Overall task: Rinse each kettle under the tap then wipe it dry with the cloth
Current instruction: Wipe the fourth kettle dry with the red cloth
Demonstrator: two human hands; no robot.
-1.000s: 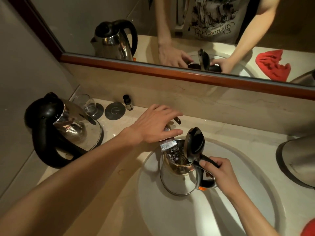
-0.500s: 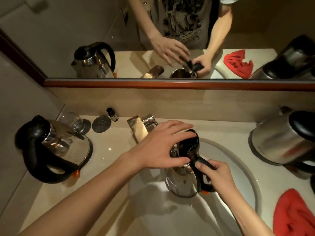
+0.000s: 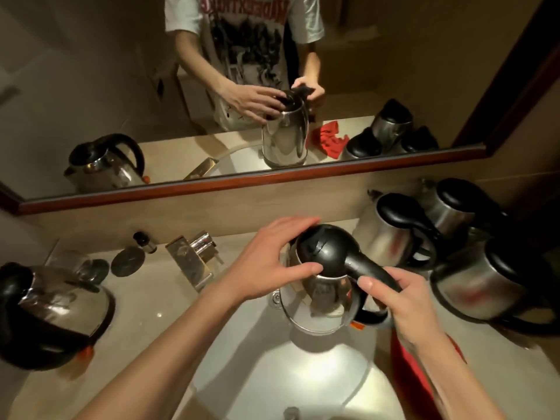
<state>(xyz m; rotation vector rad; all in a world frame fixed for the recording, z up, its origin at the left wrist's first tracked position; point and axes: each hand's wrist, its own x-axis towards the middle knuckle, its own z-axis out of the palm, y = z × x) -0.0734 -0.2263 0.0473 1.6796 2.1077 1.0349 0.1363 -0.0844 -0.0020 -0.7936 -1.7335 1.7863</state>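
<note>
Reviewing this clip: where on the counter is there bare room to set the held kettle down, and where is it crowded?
Bare counter lies between the left kettle and the tap, running forward along the basin rim. The right side is crowded: three kettles stand close together, with the red cloth in front of them beside the basin.

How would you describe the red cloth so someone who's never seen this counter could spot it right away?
Start at the white sink basin in the middle of the counter. Just off its right rim, the red cloth lies on the countertop, partly hidden under the person's right forearm that reaches to the held kettle. It is the only soft, red thing among steel and black kettles.
</note>
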